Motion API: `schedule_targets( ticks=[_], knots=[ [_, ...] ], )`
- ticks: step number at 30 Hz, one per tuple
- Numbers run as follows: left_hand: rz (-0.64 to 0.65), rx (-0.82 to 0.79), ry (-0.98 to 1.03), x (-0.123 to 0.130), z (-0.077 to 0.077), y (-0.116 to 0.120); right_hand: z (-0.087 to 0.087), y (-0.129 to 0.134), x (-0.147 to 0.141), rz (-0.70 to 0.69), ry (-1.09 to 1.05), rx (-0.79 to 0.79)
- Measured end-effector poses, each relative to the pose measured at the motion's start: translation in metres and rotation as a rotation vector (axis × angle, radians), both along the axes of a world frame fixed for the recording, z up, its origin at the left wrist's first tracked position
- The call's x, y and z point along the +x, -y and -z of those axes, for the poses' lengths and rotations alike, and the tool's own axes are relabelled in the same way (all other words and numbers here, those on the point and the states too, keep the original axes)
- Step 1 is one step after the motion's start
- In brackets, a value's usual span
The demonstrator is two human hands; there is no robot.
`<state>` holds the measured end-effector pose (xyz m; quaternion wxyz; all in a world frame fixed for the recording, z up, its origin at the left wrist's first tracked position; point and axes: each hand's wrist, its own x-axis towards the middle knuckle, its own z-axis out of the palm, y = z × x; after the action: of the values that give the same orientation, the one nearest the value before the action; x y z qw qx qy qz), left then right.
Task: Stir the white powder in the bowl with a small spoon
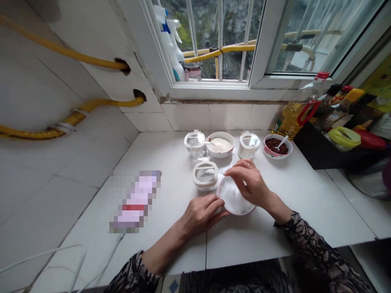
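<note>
Fine white granules fill a bowl with a pink rim on the counter in front of me. My left hand grips the bowl's left edge, thumb at the rim and fingers beneath. Above the bowl, my right hand is closed in a pinch on a small pale spoon, which points left over a clear seasoning jar. The jar's lid stands open, and it touches or nearly touches the bowl. Fingers hide part of the spoon's handle.
Behind are two more clear jars and a bowl of off-white powder. Farther right sit a bowl of dark red grains with a spoon, an oil bottle and a black condiment rack. A blurred-out object with a cable lies left.
</note>
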<state>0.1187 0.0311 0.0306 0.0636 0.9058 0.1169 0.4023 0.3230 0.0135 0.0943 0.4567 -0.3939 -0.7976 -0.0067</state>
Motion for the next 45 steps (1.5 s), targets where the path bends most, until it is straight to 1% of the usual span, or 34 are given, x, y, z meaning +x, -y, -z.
schedule_targets(
  ticks=[3,4,6,9,11,13,16,20,24,27,30,32,36,41,45],
  knots=[
    [0.007,-0.005,0.004,0.0,0.001,0.0,-0.009,0.004,0.017,0.14,-0.172,-0.039],
    [0.011,-0.007,0.006,0.0,0.001,0.0,-0.011,0.004,0.022,0.175,-0.182,-0.043],
    [0.014,-0.014,0.004,-0.001,0.001,0.0,-0.01,0.004,0.03,0.211,-0.136,-0.05],
    [0.014,-0.024,0.001,-0.001,0.0,0.0,-0.002,0.001,0.034,0.215,-0.01,-0.063],
    [0.014,-0.024,-0.001,-0.001,0.0,0.0,0.005,-0.003,0.033,0.214,0.039,-0.101],
    [0.015,-0.02,-0.001,-0.001,0.0,0.0,0.011,-0.005,0.031,0.224,0.039,-0.166],
    [0.015,-0.014,-0.002,-0.001,0.001,-0.001,0.014,-0.006,0.032,0.276,-0.054,-0.258],
    [0.017,-0.018,-0.004,-0.001,0.0,-0.001,0.011,-0.005,0.036,0.352,-0.226,-0.341],
    [0.021,-0.022,0.0,-0.001,-0.001,-0.001,0.01,-0.005,0.039,0.35,-0.32,-0.401],
    [0.022,-0.016,0.003,-0.001,-0.001,-0.001,0.013,-0.006,0.037,0.338,-0.276,-0.38],
    [0.022,-0.015,0.001,-0.001,0.0,-0.001,0.015,-0.006,0.033,0.287,-0.215,-0.357],
    [0.023,-0.014,0.003,-0.001,0.0,-0.001,0.015,-0.006,0.031,0.273,-0.227,-0.363],
    [0.026,-0.02,-0.004,-0.001,0.0,0.0,0.012,-0.005,0.032,0.303,-0.379,-0.441],
    [0.021,-0.013,0.003,-0.001,-0.001,0.0,0.011,-0.009,0.035,0.263,-0.645,-0.581],
    [0.022,-0.02,-0.003,-0.001,0.0,-0.001,0.013,-0.011,0.036,0.243,-0.73,-0.628]
  ],
)
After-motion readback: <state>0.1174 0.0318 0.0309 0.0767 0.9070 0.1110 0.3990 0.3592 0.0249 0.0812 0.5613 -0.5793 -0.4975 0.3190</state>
